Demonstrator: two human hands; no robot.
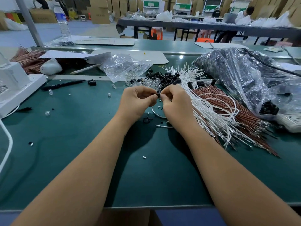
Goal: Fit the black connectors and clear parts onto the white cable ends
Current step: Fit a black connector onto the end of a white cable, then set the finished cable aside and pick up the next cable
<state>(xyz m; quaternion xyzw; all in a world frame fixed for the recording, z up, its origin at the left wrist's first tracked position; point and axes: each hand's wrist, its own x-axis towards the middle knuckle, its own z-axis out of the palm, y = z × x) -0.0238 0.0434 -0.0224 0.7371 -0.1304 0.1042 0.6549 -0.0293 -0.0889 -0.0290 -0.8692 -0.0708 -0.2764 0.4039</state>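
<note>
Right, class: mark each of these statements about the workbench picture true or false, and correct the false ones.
1. Both hands, left hand and right hand, pinch a small black connector between them. True.
2. The black pen lies to the right of the hands. False: it lies to their left.
3. The pile of white cables lies to the right of the hands. True.
4. The water bottle lies on its side. False: it stands upright.
5. The bench top is red. False: it is green.
</note>
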